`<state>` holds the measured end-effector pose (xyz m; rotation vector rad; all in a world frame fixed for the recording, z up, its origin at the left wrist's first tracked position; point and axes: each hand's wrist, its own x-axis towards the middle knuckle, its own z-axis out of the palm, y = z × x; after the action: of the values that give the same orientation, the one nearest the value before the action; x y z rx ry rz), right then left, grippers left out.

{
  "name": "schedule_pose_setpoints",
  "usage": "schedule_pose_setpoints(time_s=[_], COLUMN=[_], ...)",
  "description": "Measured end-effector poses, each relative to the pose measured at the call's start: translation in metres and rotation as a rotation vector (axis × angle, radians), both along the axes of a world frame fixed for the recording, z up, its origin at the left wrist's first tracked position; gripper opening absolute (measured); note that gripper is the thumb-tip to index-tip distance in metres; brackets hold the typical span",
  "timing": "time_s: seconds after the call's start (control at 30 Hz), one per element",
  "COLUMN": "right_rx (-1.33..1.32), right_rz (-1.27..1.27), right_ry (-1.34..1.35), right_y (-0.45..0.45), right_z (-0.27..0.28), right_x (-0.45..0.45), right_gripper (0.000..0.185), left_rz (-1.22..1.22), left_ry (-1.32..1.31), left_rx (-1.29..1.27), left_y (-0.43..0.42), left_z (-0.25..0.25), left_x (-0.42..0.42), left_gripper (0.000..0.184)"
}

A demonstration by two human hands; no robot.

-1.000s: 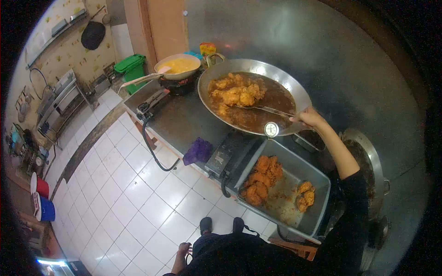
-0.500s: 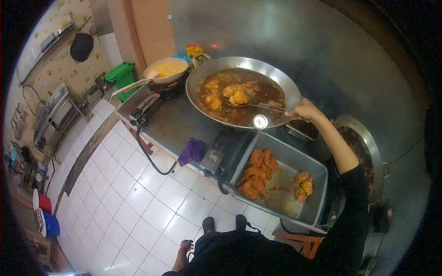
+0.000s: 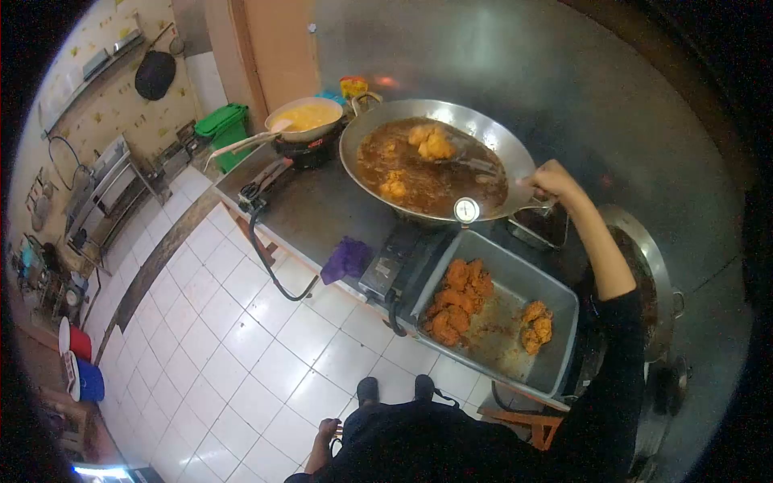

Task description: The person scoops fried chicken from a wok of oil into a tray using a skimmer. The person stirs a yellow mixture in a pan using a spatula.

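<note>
My right hand (image 3: 551, 182) is closed on the handle of a metal skimmer (image 3: 475, 164) at the right rim of a large wok (image 3: 515, 149). The skimmer reaches into dark oil beside fried chicken (image 3: 432, 142); its head is partly hidden. Another piece lies lower left in the oil. A round dial thermometer (image 3: 466, 210) stands at the wok's near rim. Down by my side hangs my left hand (image 3: 328, 429), its fingers curled; whether they hold anything is too small to tell. Below the wok, a grey tray (image 3: 570, 330) holds more fried chicken (image 3: 458, 302).
A smaller pan (image 3: 338, 107) of yellow liquid sits on a burner at the wok's left. A purple cloth (image 3: 346, 259) lies at the counter edge. Another wok (image 3: 644, 233) is at the right. A green bin (image 3: 225, 129) stands beyond the counter.
The chicken that was bunched on the skimmer is now in the oil, apart in the wok. My right hand has risen slightly with the skimmer handle. The camera view has shifted a little.
</note>
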<state>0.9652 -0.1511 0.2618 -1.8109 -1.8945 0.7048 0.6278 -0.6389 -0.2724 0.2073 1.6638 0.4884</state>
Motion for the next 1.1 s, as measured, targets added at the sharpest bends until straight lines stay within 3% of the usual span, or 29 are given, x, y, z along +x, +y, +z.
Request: schedule_pose_setpoints(time_s=[0.17, 0.27, 0.47, 0.57, 0.77, 0.87, 0.97, 1.1], right_rx=[0.019, 0.052, 0.088, 0.038, -0.005, 0.051, 0.085, 0.077], right_rz=[-0.029, -0.026, -0.087, -0.076, -0.078, -0.062, -0.055, -0.023], right_ry=[0.045, 0.122, 0.088, 0.012, -0.008, 0.111, 0.153, 0.208], right_y=[-0.008, -0.014, -0.027, -0.025, -0.037, -0.037, -0.043, -0.046], right_z=[0.037, 0.041, 0.016, 0.001, 0.007, 0.014, 0.026, 0.021], right_x=[0.019, 0.026, 0.03, 0.038, 0.04, 0.047, 0.041, 0.04], right_gripper=[0.028, 0.029, 0.03, 0.029, 0.029, 0.027, 0.027, 0.028], left_rz=[-0.263, -0.217, 0.071, -0.356, -0.417, -0.415, -0.263, -0.128], left_ry=[0.11, 0.108, -0.057, 0.155, 0.152, 0.162, 0.027, -0.064], left_rx=[0.214, 0.256, 0.04, 0.261, 0.271, 0.237, 0.179, 0.122], left_y=[-0.026, -0.028, -0.011, -0.004, -0.01, -0.016, -0.029, -0.026], left_z=[-0.028, -0.034, -0.039, -0.033, -0.038, -0.037, -0.077, -0.079], left_x=[-0.008, -0.008, -0.008, -0.014, -0.021, -0.021, -0.021, -0.018], left_gripper=[0.022, 0.022, 0.025, 0.025, 0.023, 0.022, 0.021, 0.021])
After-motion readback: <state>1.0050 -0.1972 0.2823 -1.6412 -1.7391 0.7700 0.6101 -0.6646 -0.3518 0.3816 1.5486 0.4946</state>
